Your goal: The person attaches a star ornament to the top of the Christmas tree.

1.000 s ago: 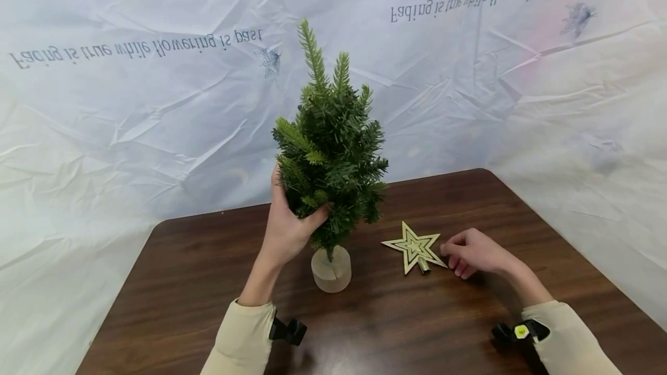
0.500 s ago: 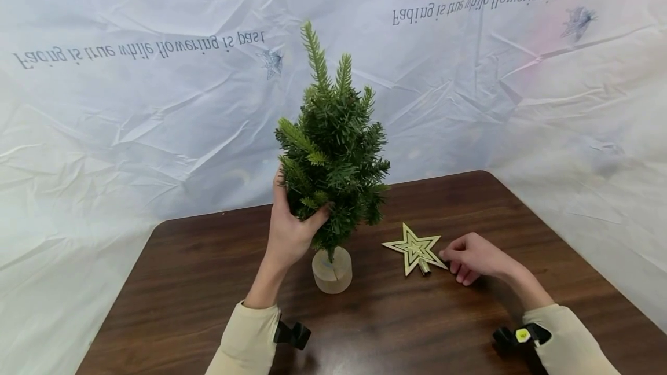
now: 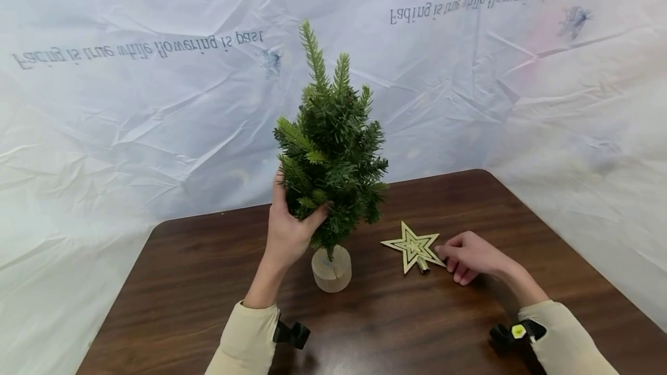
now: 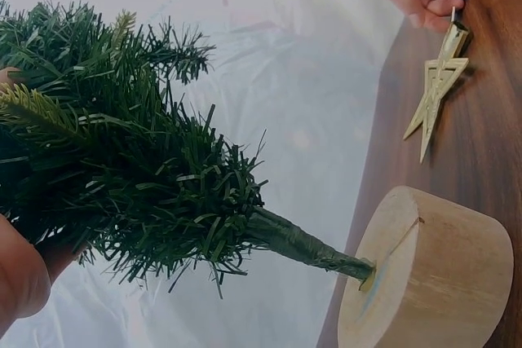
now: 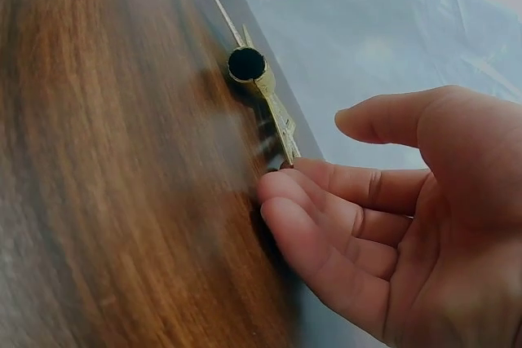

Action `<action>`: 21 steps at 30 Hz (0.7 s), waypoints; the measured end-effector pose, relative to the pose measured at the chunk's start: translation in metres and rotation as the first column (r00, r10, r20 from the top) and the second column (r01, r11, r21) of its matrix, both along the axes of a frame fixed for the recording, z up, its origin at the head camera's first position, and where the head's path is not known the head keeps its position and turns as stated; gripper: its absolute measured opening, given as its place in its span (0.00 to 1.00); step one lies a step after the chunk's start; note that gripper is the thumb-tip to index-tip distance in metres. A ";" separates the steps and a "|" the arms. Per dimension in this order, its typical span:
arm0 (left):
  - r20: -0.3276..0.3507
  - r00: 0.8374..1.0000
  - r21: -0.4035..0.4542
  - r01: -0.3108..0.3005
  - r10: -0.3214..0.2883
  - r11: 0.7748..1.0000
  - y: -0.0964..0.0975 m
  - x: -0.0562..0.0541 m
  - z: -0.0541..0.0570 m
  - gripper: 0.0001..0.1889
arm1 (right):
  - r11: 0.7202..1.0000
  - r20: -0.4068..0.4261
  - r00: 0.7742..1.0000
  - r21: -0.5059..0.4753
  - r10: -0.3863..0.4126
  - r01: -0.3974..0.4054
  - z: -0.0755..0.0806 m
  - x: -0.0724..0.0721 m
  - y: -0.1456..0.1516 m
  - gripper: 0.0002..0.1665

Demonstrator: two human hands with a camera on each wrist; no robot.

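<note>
A small artificial Christmas tree [image 3: 339, 155] stands upright on a round wooden base [image 3: 331, 269] on the table. My left hand [image 3: 292, 227] grips its lower branches from the left, thumb in front and the other fingers partly hidden behind the foliage. To the right of the tree, a gold glittery star tree topper [image 3: 414, 246] lies on the table, its hollow socket [image 5: 246, 64] facing the right wrist camera. My right hand [image 3: 471, 256] is at the star's right-hand point, fingertips [image 5: 281, 189] right at its edge. The thumb [image 5: 379, 118] stands apart from the other fingers.
The dark wooden table [image 3: 406, 328] has rounded far corners. Close behind and around it hangs a wrinkled white sheet [image 3: 172, 114] printed with upside-down lettering. Black camera straps [image 3: 292, 333] sit at both cuffs.
My right hand has shifted slightly left, bringing its fingertips closer over the star's right point. The left hand keeps its grip on the tree, which stays in place.
</note>
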State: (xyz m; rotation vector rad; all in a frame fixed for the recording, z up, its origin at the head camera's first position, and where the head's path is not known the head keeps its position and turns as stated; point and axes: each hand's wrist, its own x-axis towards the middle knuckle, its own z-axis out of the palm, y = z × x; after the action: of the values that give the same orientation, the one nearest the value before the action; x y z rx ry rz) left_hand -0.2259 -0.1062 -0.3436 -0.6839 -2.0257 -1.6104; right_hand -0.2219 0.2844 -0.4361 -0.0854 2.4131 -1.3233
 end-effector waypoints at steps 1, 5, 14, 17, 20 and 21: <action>-0.002 1.000 0.000 -0.001 0.001 1.000 0.000 0.000 0.000 0.53 | 1.000 -0.002 1.000 -0.002 -0.001 0.001 0.000 -0.001 -0.001 0.23; -0.016 1.000 0.004 0.008 -0.008 1.000 -0.002 0.000 0.001 0.52 | 1.000 -0.014 1.000 0.000 -0.001 0.002 0.000 -0.003 -0.003 0.22; -0.047 0.999 0.000 0.015 -0.015 1.000 -0.002 -0.002 0.000 0.52 | 0.999 -0.034 0.999 0.025 -0.039 0.040 -0.002 0.000 -0.008 0.14; -0.044 0.999 0.001 0.027 -0.027 1.000 -0.002 -0.003 -0.001 0.52 | 0.996 -0.051 0.997 0.054 -0.063 0.066 -0.003 0.003 -0.010 0.14; -0.045 0.998 0.001 0.034 -0.034 0.999 -0.001 -0.003 -0.002 0.52 | 0.993 -0.076 0.994 0.080 -0.081 0.087 -0.005 0.004 -0.012 0.13; -0.048 0.998 0.000 0.035 -0.034 0.999 -0.002 -0.003 -0.002 0.51 | 0.992 -0.083 0.993 0.088 -0.085 0.092 -0.005 0.004 -0.012 0.12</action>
State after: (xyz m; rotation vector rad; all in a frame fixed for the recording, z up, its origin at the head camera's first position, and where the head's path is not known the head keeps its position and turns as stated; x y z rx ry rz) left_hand -0.2289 -0.1078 -0.3453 -0.7540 -1.9891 -1.5988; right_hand -0.2179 0.2720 -0.4416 -0.0058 2.5679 -1.2674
